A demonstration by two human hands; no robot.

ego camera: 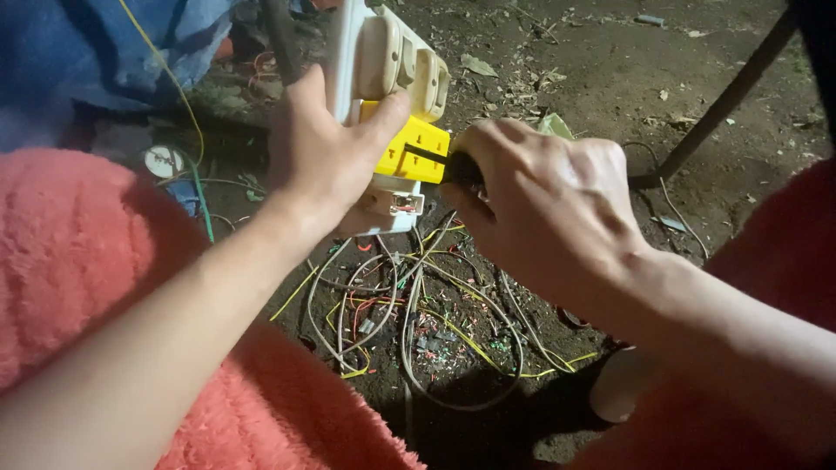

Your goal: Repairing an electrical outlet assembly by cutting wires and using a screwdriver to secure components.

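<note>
Stretching across the lower left of the view is a fuzzy coral-pink garment (78,261), and bare brown soil (610,78) littered with dry leaf scraps is filling most of the background, with a blue tarp (104,43) lying at the upper left. Next in size, a tangle of loose wires (418,322) in grey, yellow, red and green is sprawling over the dirt directly beneath both hands, with snipped bits of insulation scattered among the loops. A dark slanted rod (723,100) is crossing the upper right corner. Above the tangle, a white plastic power strip (383,96) is being held off the ground near the top centre; cream-coloured plugs are sitting in its upper sockets, a bright yellow block is showing at its lower part, and a small metal contact is glinting at its bottom end. The left hand (322,157) is curling round the strip from the left, thumb pressing on the yellow block and fingers wrapping behind. The right hand (549,209) is closing in a tight fist around a black-handled tool (453,165), whose tip is meeting the yellow block; what kind of tool it is cannot be told.
</note>
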